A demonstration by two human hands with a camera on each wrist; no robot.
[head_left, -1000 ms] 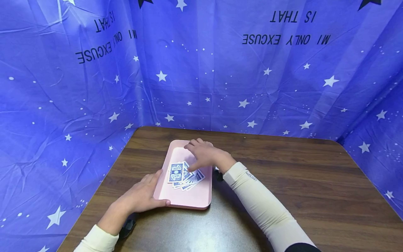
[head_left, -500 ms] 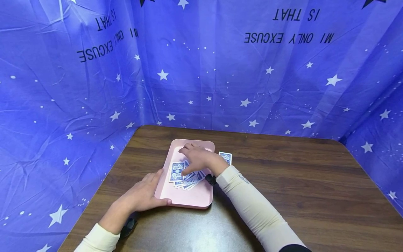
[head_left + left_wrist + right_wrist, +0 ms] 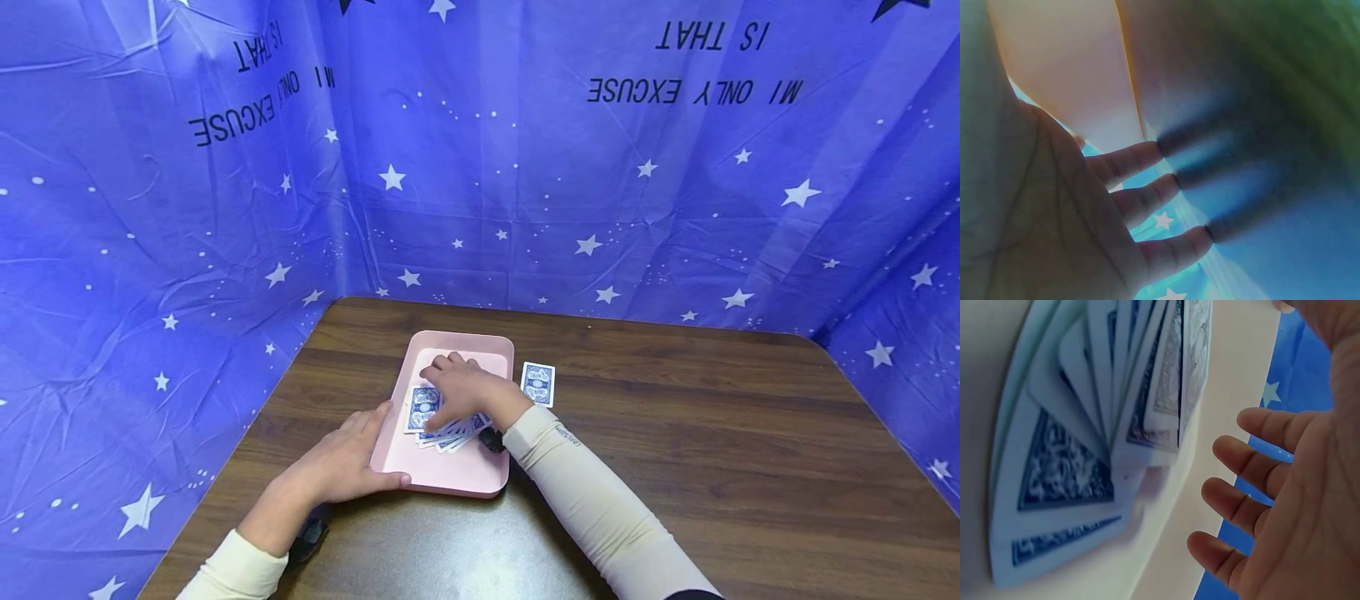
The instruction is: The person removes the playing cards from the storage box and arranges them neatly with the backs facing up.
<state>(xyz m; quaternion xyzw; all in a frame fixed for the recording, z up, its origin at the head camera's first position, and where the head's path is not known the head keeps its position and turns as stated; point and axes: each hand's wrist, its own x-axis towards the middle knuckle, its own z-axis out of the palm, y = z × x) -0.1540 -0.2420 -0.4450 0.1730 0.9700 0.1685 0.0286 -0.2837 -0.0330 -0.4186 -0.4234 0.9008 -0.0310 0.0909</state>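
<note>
A pink tray (image 3: 461, 479) lies on the table, holding a loose fan of playing cards (image 3: 423, 410) with blue patterned backs. My left hand (image 3: 333, 462) rests along its left side, thumb at the near rim; in the left wrist view the fingertips (image 3: 1147, 150) meet the table beside the tray wall. Over the cards hovers my right hand (image 3: 465, 390), fingers spread and loosely bent, hiding part of the fan. The right wrist view has the overlapping cards (image 3: 1066, 469) beside that hand's fingers (image 3: 1235, 462), with nothing between fingers and thumb.
One playing card (image 3: 538, 383) lies back side up on the table just right of the tray. The brown wooden table (image 3: 712, 450) stretches away to the right. Blue star-printed cloth (image 3: 480, 183) hangs behind it and at both sides.
My right hand has moved left and slightly nearer over the cards. The lone card right of the tray, mostly hidden by the arm before, now shows whole. The left hand keeps its place.
</note>
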